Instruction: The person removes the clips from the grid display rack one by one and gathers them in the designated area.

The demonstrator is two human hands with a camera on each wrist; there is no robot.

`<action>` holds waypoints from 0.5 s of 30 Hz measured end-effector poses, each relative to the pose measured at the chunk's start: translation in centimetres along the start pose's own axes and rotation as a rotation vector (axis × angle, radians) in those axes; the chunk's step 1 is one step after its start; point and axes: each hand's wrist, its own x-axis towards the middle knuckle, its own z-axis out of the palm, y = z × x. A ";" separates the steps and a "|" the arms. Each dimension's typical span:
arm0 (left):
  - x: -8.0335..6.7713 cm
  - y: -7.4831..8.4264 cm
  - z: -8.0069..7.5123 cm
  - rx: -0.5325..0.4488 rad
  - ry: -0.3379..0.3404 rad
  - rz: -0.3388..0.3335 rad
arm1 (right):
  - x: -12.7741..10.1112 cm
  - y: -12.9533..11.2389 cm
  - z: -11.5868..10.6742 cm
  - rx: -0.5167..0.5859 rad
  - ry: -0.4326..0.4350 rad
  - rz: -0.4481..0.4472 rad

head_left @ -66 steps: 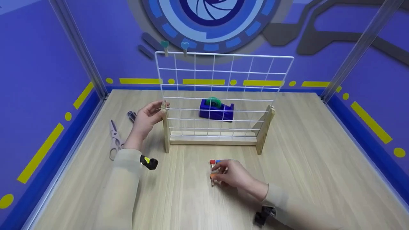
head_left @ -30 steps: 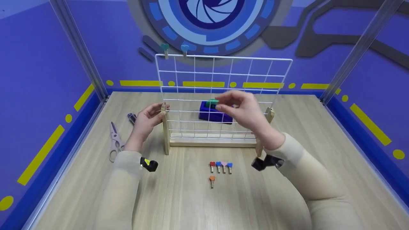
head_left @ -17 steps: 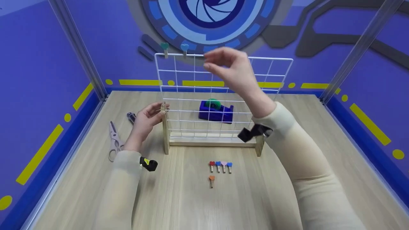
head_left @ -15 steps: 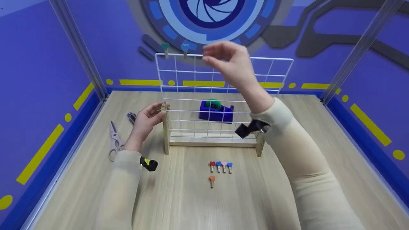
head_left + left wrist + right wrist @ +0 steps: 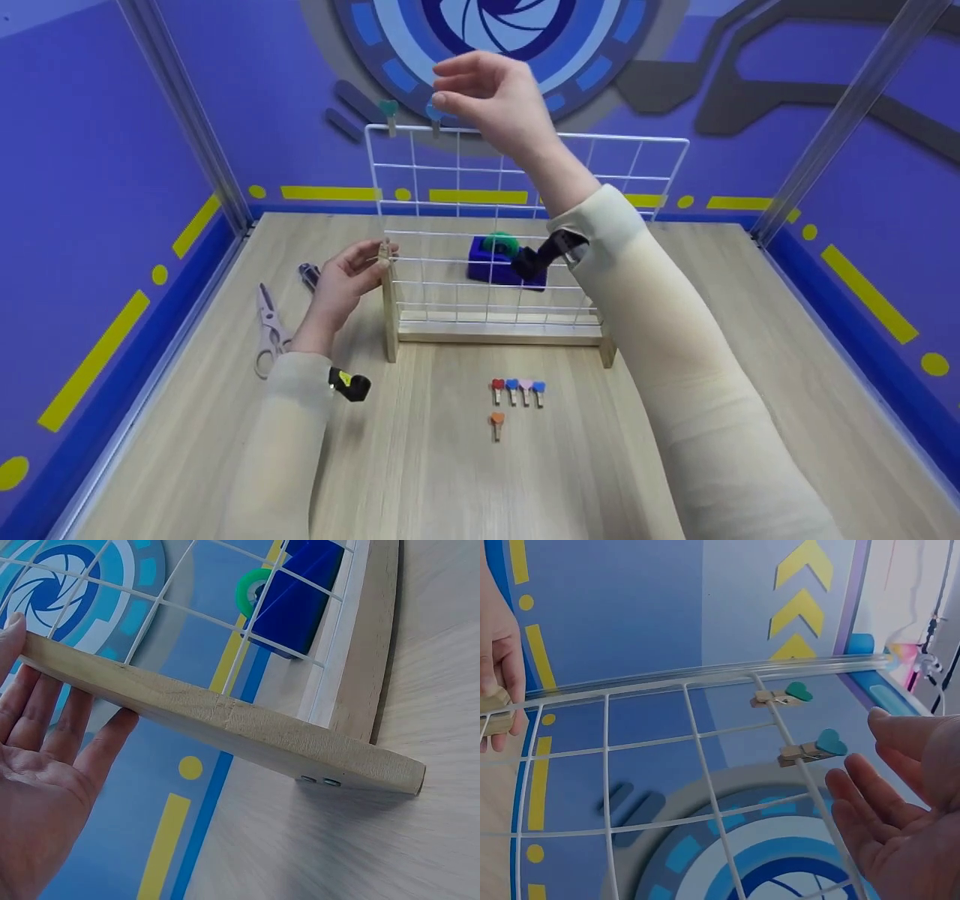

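Hovering top centre, the right hand (image 5: pixel 491 94) hangs loose and empty just right of the blue heart clip (image 5: pixel 433 114) standing upright on the grid rack (image 5: pixel 525 225); the left hand (image 5: pixel 341 281) grips its wooden post.

I'm looking at a pale wooden desk (image 5: pixel 750 315) sitting between purple walls (image 5: pixel 82 150) carrying yellow dashes; a blue circular emblem (image 5: pixel 495 30) is filling the back wall above its far edge.
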 end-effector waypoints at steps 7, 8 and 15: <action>0.1 -0.2 0.1 -0.018 0.003 -0.005 | 0.3 -0.2 0.7 -0.189 -0.044 0.121; 0.2 -0.3 0.1 -0.020 0.005 -0.007 | 0.3 -0.2 0.7 -0.217 -0.049 0.132; 0.2 -0.1 0.1 0.006 -0.002 -0.015 | 0.3 -0.3 0.7 -0.255 -0.050 0.177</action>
